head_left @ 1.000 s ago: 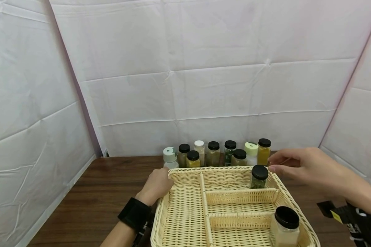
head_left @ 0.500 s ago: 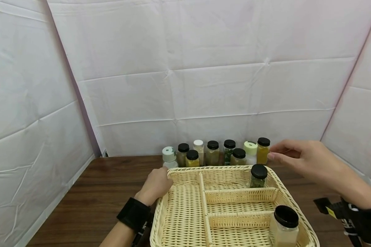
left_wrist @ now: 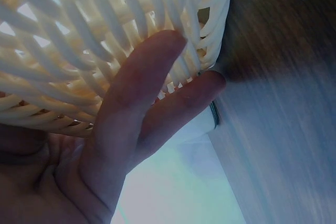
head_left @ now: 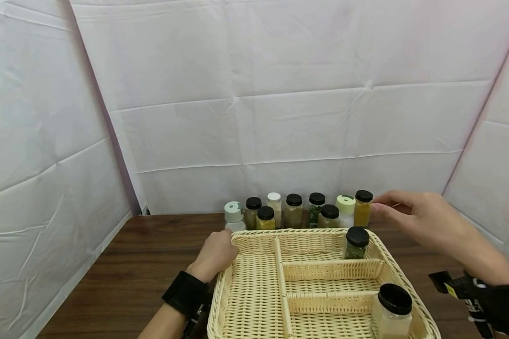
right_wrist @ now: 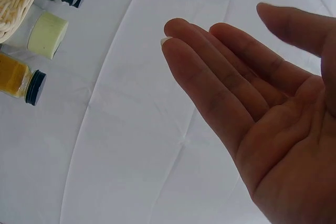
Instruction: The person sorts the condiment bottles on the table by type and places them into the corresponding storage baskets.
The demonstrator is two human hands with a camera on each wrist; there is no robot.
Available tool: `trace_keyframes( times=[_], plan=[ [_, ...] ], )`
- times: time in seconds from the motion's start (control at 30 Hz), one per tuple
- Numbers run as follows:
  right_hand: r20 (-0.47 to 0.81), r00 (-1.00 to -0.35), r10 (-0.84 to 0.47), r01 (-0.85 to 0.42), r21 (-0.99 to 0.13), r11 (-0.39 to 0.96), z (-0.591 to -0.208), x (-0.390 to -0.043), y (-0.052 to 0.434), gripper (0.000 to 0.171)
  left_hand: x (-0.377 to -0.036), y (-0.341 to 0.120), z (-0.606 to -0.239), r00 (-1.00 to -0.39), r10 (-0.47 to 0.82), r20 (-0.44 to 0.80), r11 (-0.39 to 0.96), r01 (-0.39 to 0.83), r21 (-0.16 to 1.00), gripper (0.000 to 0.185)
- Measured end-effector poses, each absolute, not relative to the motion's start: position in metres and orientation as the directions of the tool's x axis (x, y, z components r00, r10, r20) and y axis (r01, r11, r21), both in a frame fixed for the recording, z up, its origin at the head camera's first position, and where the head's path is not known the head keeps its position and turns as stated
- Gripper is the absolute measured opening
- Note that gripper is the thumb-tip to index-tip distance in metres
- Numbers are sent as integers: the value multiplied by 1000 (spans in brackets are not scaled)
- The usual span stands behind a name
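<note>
My left hand (head_left: 214, 254) grips the far left corner of a divided wicker basket (head_left: 278, 282). In the left wrist view, two fingers (left_wrist: 142, 77) lie against the basket's woven wall (left_wrist: 105, 40). Beyond the far right corner, my right hand (head_left: 432, 226) is held in the air with nothing in it. A spice jar of yellow powder (head_left: 362, 214) with a black lid stands closest to its fingertips. The right wrist view shows the palm (right_wrist: 294, 145) bare and the fingers extended, apart from the yellow jar (right_wrist: 13, 75).
A black-lidded jar of green herbs (head_left: 356, 245) stands in the basket's far right compartment. A larger jar of pale powder (head_left: 391, 313) stands in the near right one. Several spice jars (head_left: 293, 212) line the table (head_left: 152, 263) behind the basket, before a white cloth wall (head_left: 280, 117).
My right hand has drawn off from the basket's far right corner, slightly up and away, to beside the yellow jar. My left hand and the basket stay in place.
</note>
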State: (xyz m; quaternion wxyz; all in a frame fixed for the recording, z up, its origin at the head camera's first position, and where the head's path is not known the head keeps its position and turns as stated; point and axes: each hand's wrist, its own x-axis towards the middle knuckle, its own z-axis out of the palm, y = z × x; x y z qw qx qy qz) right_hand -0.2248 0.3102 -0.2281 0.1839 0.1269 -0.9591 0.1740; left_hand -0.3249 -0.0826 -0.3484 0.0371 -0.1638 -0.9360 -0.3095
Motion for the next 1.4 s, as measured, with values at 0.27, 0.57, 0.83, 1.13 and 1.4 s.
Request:
trace_keyframes(
  times=[0.27,0.57,0.83,1.13,1.4],
  plan=[
    [434,-880,-193,-334,-278,901,-230,-228,313,29,-325,-82,-348,-947,275,165,762,319,564,20],
    [447,-872,-198,-341,-266,902,-233,-234,311,24,-326,-82,-348,-946,285,157,760,323,565,21],
    [451,-871,-197,-347,-279,895,-235,-237,311,22,-326,-81,-349,-946,281,163,762,323,561,14],
    [506,-829,-238,-393,-225,892,-240,-244,312,18,-326,-81,-349,-948,279,154,764,316,562,19],
    [549,-800,-243,-404,-192,894,-245,-253,315,16,-326,-81,-351,-944,285,167,748,329,576,20]
  ],
)
